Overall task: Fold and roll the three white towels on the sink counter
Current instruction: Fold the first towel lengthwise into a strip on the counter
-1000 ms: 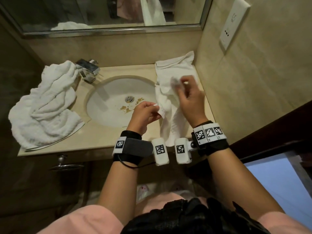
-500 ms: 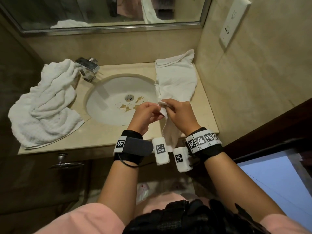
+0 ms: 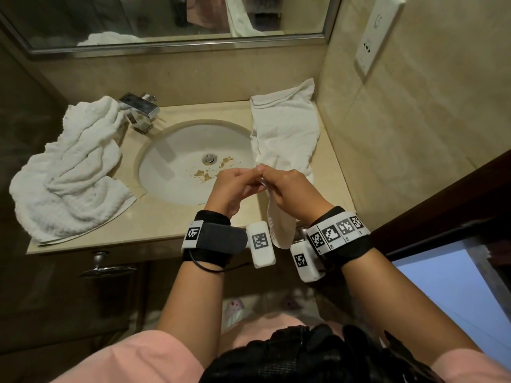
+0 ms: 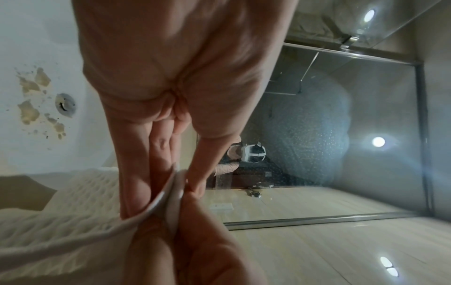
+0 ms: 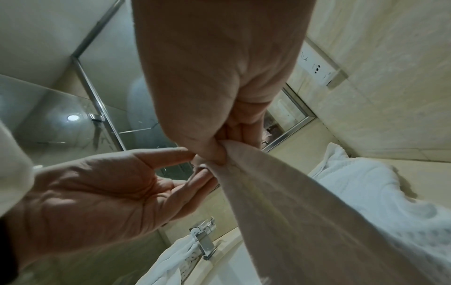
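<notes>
The head view alone lays out the bench [image 3: 177, 228]: a thin white towel [image 3: 287, 134] lies on its right side beside the basin [image 3: 171, 172], its near end lifted to both hands and a fold hanging past the bench edge, while a crumpled heap of white towels [image 3: 69, 175] sits at the left by the tap [image 3: 141, 110]. The wrist views show the grips: the left hand [image 3: 235, 186] pinches the towel's edge between thumb and straight fingers [image 4: 136, 173]. The right hand [image 3: 290, 192], fingers curled, clamps the bunched cloth, knuckles meeting the left fingertips above the basin's right rim.
</notes>
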